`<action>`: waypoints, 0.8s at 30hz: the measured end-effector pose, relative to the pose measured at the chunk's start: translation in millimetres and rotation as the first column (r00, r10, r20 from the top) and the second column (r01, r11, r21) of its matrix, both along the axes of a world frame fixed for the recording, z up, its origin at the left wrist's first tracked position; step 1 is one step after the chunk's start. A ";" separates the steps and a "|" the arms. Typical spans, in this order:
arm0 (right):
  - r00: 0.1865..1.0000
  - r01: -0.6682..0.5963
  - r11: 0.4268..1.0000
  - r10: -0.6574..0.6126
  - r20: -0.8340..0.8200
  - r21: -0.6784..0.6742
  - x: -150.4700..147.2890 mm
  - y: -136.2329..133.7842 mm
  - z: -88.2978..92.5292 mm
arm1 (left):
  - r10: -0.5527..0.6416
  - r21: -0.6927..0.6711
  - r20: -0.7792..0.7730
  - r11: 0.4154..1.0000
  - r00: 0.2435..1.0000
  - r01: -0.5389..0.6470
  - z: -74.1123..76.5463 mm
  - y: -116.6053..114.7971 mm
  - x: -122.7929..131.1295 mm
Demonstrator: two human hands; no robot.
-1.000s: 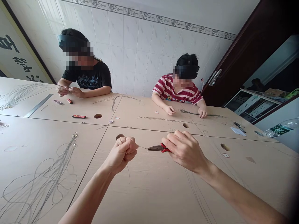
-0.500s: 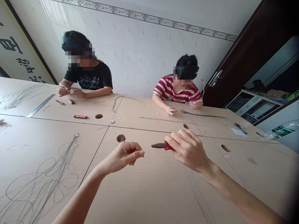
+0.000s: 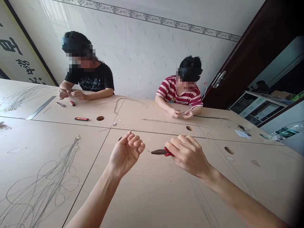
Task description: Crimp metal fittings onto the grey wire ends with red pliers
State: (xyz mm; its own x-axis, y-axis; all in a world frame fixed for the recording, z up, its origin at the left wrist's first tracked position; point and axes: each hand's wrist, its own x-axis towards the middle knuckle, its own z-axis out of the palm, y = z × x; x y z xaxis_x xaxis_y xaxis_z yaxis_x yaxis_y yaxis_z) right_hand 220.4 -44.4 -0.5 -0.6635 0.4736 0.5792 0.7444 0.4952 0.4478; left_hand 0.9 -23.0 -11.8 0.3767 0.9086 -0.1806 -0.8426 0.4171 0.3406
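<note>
My right hand (image 3: 186,155) is wrapped round a pair of red-handled pliers (image 3: 158,152), whose dark jaws point left. A thin cord (image 3: 147,150) runs from the pliers' tip to my left hand (image 3: 128,152). The left hand is turned palm up with its fingers curled closed on the cord, most of which they hide. Whatever small piece sits at the tip of the jaws is too tiny to make out. Below the right forearm, several fine cords (image 3: 201,199) lie along the table (image 3: 142,199).
A loose bundle of grey cords (image 3: 57,171) with metal ends spreads on the left. Across the table sit two people, one in a black shirt (image 3: 95,79), one in a striped shirt (image 3: 181,93). A ruler (image 3: 41,107), a red-black lighter (image 3: 81,119) and a plastic bottle (image 3: 287,130) lie about.
My left hand has rolled from thumb-side to palm up and risen slightly. The pliers have shifted a little left and down. The striped-shirt person's hands have come together over the cords.
</note>
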 end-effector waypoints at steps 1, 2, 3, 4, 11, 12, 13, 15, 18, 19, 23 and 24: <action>1.000 -0.006 1.000 0.006 -0.002 0.000 -0.9 -0.5 -0.1 | -0.015 0.003 0.029 1.000 0.999 0.015 1.6 -0.5 0.4; 1.000 -0.010 1.000 0.010 -0.004 -0.002 -1.9 -1.1 -0.2 | -0.034 0.012 0.031 0.999 0.999 0.034 2.4 -0.7 0.5; 1.000 -0.015 1.000 0.014 -0.006 -0.005 -2.8 -2.0 -0.3 | -0.049 0.024 0.006 0.999 0.999 0.049 2.8 -0.4 0.5; 1.000 -0.020 1.000 0.020 -0.006 -0.009 -3.6 -3.0 -0.5 | -0.057 0.035 -0.036 0.998 0.998 0.058 2.8 0.3 0.3; 0.999 -0.033 0.999 0.033 0.018 -0.030 -5.1 -9.3 -5.4 | -0.111 0.004 -0.262 0.993 0.959 0.117 7.4 6.6 -0.5; 0.999 -0.033 0.999 0.034 0.018 -0.034 -5.1 -9.6 -5.8 | -0.125 -0.002 -0.263 0.992 0.957 0.129 8.9 6.8 -0.8; 0.999 -0.037 0.999 0.038 0.018 -0.036 -5.1 -9.9 -6.0 | -0.138 -0.008 -0.264 0.990 0.955 0.141 10.2 6.8 -1.1; 0.999 -0.051 0.998 0.051 0.015 -0.034 -5.5 -10.4 -5.5 | -0.156 -0.022 -0.270 0.988 0.950 0.156 11.7 6.8 -1.5; 0.997 -0.068 0.997 0.069 0.018 -0.036 -6.0 -11.8 -3.8 | -0.173 -0.022 -0.293 0.985 0.941 0.174 11.5 7.1 -2.0; 0.997 -0.069 0.997 0.070 0.023 -0.040 -6.0 -12.4 -3.3 | -0.177 -0.015 -0.303 0.983 0.937 0.181 11.1 7.3 -2.2; 0.997 -0.066 0.997 0.068 0.032 -0.049 -5.0 -14.9 -2.1 | -0.178 0.010 -0.340 0.981 0.923 0.193 10.4 7.5 -3.8; 0.997 -0.066 0.997 0.067 0.033 -0.050 -4.5 -15.3 -2.1 | -0.176 0.011 -0.345 0.981 0.922 0.192 10.5 7.4 -4.2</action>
